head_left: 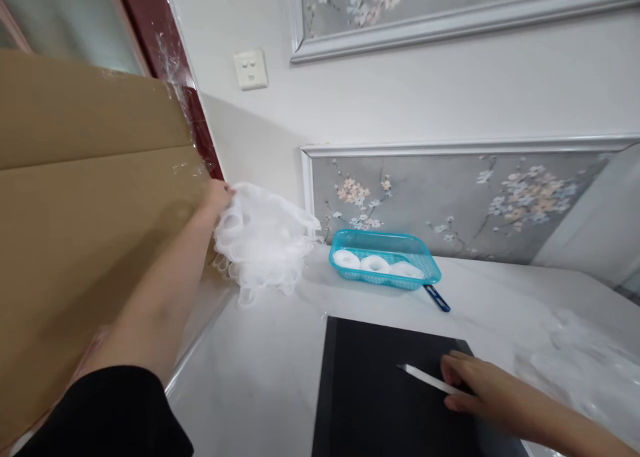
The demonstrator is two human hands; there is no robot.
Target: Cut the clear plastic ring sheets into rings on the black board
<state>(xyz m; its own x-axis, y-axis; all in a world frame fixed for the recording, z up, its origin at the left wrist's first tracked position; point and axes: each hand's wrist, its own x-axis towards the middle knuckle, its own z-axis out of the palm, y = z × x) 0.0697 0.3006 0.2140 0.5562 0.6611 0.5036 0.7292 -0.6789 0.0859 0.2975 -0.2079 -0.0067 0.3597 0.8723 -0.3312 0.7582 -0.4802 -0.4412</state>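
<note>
My left hand (219,195) reaches out to the far left, its fingers closed on the upper edge of a white mesh bundle (265,237). The bundle is gauzy, with many thin loops hanging along its lower side onto the table. In my right hand (470,383) is a slim white pen-like tool (427,378) with a dark pointed tip, aimed left. That hand is over a flat black board (385,383) lying near the table's front.
A turquoise plastic basket (385,237) with white ring-shaped rolls (375,264) stands against the wall. Beside it lies a dark blue handle (437,298). Crumpled clear plastic (585,363) covers the right side. A large cardboard box (90,197) rises at the left.
</note>
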